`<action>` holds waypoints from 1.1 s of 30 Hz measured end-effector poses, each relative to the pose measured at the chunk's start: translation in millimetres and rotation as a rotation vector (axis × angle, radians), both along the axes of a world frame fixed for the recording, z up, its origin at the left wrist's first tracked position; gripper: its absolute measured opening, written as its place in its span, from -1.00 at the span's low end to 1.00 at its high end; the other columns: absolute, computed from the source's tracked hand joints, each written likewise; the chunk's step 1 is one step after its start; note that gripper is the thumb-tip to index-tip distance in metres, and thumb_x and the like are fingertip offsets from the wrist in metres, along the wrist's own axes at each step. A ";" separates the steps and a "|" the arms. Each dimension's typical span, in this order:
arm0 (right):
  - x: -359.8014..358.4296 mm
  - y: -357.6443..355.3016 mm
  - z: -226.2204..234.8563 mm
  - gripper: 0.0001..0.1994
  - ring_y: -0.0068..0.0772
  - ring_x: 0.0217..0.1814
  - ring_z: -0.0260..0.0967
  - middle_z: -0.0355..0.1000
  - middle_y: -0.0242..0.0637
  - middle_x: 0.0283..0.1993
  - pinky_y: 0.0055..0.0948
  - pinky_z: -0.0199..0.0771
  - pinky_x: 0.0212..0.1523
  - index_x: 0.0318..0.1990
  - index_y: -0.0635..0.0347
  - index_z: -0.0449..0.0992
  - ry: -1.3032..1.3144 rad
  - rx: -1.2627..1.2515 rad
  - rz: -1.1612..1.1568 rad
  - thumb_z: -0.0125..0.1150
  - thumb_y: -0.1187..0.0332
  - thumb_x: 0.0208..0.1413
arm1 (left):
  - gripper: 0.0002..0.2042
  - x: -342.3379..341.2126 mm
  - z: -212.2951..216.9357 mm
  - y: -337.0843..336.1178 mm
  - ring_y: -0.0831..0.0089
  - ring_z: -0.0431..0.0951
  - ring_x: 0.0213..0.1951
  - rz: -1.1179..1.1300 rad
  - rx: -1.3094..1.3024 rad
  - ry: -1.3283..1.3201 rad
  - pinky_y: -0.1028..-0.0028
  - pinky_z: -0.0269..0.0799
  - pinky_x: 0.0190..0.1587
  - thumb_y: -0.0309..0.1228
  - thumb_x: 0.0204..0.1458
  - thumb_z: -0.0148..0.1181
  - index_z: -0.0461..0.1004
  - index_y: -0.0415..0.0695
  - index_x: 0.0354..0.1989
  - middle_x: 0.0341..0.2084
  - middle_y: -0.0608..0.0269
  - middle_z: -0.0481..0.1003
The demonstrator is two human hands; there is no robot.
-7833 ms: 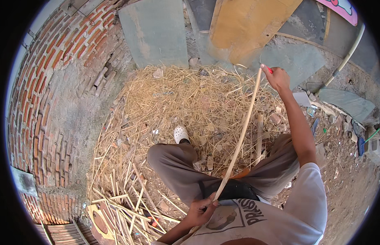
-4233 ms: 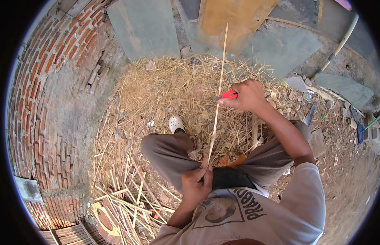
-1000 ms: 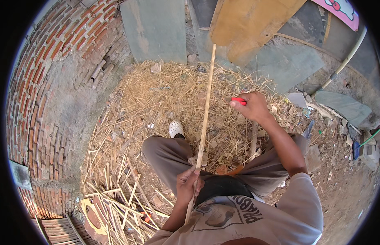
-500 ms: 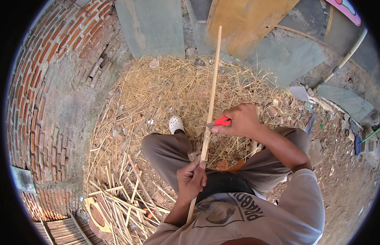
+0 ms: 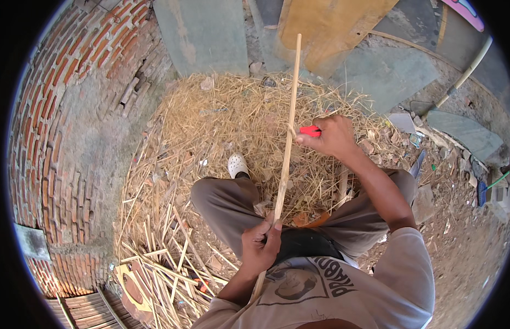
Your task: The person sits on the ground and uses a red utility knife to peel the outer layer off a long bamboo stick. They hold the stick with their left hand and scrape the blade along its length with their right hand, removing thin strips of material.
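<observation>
My left hand [image 5: 261, 245] is closed around the lower part of a long, pale bamboo strip [image 5: 288, 148], close to my lap. The strip slants up and away from me, and its lower end runs along my shirt. My right hand [image 5: 333, 136] grips a knife by its red handle [image 5: 310, 131], partly hidden by the fingers. Its blade meets the strip above the middle, where a small curl of shaving [image 5: 291, 130] shows. Most of the blade is hard to make out.
Dry shavings [image 5: 222, 115] cover the ground before my feet. A pile of split bamboo strips [image 5: 172, 268] lies at lower left. A brick wall [image 5: 57, 153] rises on the left. Flat boards [image 5: 203, 38] lean at the back, and a pale pole [image 5: 469, 74] stands at far right.
My right hand has slid the knife farther up the bamboo strip, away from my body. The strip has tilted slightly to the right; my left hand keeps its hold.
</observation>
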State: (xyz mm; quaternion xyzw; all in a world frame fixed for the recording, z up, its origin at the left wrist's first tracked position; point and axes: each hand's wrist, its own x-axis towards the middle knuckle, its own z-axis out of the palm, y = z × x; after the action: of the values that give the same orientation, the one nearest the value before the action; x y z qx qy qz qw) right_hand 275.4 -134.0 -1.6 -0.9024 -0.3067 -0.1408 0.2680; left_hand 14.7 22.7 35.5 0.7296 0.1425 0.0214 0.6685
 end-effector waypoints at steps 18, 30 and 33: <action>31.0 -27.3 2.8 -0.26 -0.14 -0.69 0.36 0.32 -0.22 -0.79 -0.19 0.34 -0.60 -0.67 0.12 0.54 -0.099 -0.024 -0.060 0.12 -0.50 -0.20 | -0.67 -10.5 -3.5 -6.1 0.83 0.14 -0.65 -0.088 0.043 0.012 0.69 0.05 -0.61 -0.54 0.20 0.07 0.41 -0.28 0.14 -0.76 0.60 0.18; 125.8 -83.8 22.6 -0.13 0.00 -0.32 0.52 0.52 -0.01 -0.45 -0.10 0.46 -0.27 -0.48 0.22 0.61 0.235 -0.033 -0.563 -0.14 -0.56 -0.07 | -0.69 -51.1 3.8 -0.2 0.82 0.19 -0.63 -0.252 -0.040 0.015 0.71 0.09 -0.58 -0.52 0.24 0.02 0.41 -0.29 0.14 -0.71 0.52 0.29; 144.5 -103.2 16.2 -0.11 0.01 -0.26 0.54 0.53 0.05 -0.41 -0.11 0.47 -0.21 -0.47 0.25 0.60 0.282 -0.019 -0.724 -0.19 -0.57 -0.06 | -0.69 -55.0 6.5 -1.4 0.78 0.19 -0.76 -0.232 -0.166 0.062 0.69 0.05 -0.67 -0.47 0.30 -0.09 0.40 -0.31 0.14 -0.81 0.51 0.26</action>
State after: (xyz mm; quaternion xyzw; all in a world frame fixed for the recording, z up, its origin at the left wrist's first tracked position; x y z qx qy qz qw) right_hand 419.9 -237.2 14.6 -0.9651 0.0702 -0.0980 0.2323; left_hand -40.3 21.4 42.0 0.6837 0.0791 -0.0903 0.7198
